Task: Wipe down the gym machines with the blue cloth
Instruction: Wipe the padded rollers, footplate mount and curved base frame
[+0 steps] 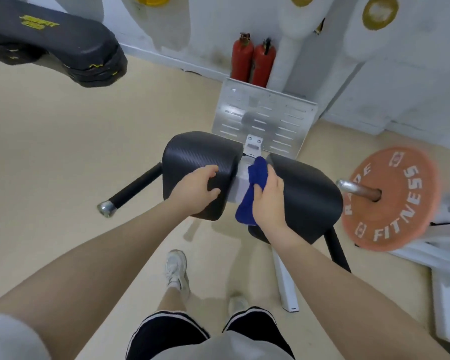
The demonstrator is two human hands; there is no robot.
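So the machine had two chunky black pads with a carbon-fibre-looking weave, rounded corners, split by a grey metal block in the middle. The left hand (196, 192) rested on the left-side black textured pad (200, 157), fingers curled over its near edge, gripping it. The right hand (269, 201) pinched the blue terry cloth (255, 183), all bunched up and fuzzy, pushed into the gap against the right-side black textured pad (309, 190). Behind sat a slotted silver metal footplate (265, 118), shiny and a bit scuffed. Off right, a round orange rubber weight plate (390, 201) on a chrome bar read "FITNESS" in white; the other word was partly hidden. Top left, a stack of black aerobic step boards (52, 42) carried yellow lettering too blurry to read. Two red fire extinguishers (252, 61) stood by the wall.
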